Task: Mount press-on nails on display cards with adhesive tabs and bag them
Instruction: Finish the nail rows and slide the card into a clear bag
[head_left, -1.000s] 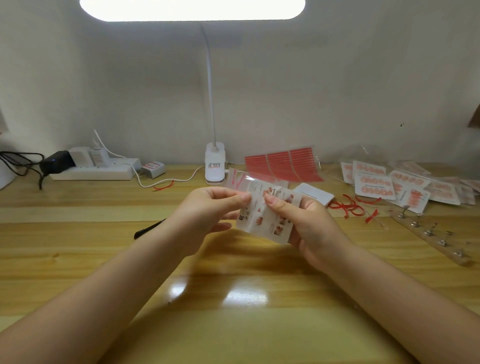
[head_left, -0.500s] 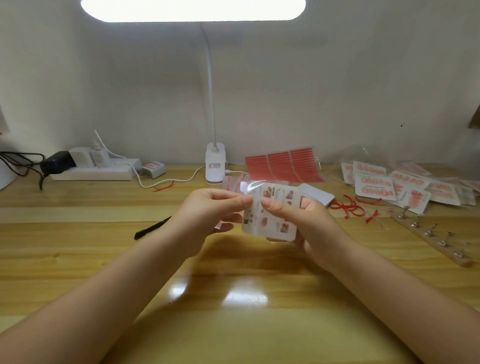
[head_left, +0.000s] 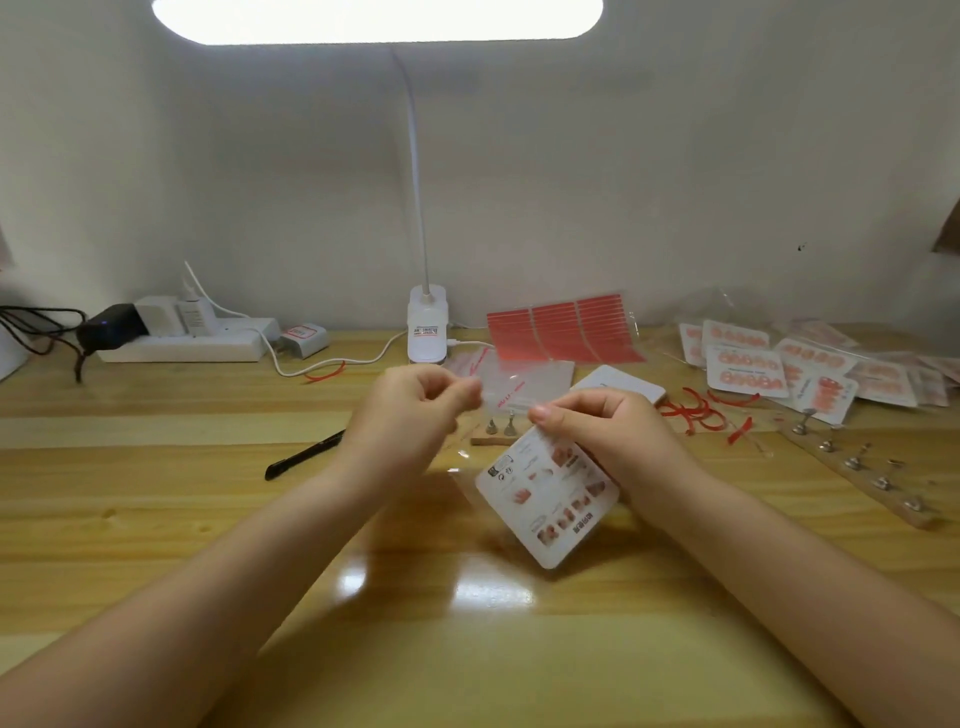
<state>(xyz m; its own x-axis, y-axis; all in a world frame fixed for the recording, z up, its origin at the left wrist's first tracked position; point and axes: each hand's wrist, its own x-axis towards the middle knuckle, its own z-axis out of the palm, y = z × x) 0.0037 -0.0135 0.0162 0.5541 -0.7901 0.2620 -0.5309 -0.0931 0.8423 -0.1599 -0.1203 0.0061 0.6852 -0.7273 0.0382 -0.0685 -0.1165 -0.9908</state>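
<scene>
Head view: the right hand (head_left: 608, 436) pinches the top corner of a white card (head_left: 550, 499), printed side up, which hangs tilted above the desk (head_left: 156, 519) in front of the person. A clear bag (head_left: 462, 470) seems to sit around the card; its edges show only as faint glints, so how far in the card is cannot be told. The left hand (head_left: 410, 410) is curled, fingertips pinched at something thin and see-through by the bag's mouth; it is blurred, and just what it holds cannot be told.

Risks, as I judge them: the film is slick and limp, so the one-corner pinch could let the card swing or slide out. If the left hand is pulling a seal strip, the sticky flap could fold onto itself or catch the card's face. A hard tug could bend the card's corner or loosen nails stuck on its hidden side.

The card is stiff, matt, rectangular with rounded corners, and printed with small reddish pictures. Behind it lie glossy red tab sheets (head_left: 563, 330). To the right is a heap of bagged cards (head_left: 748, 366), with thin curly red strips (head_left: 696, 410) in front of it. A wooden strip with metal studs (head_left: 862, 467) lies far right, a black pen (head_left: 304, 457) left.
</scene>
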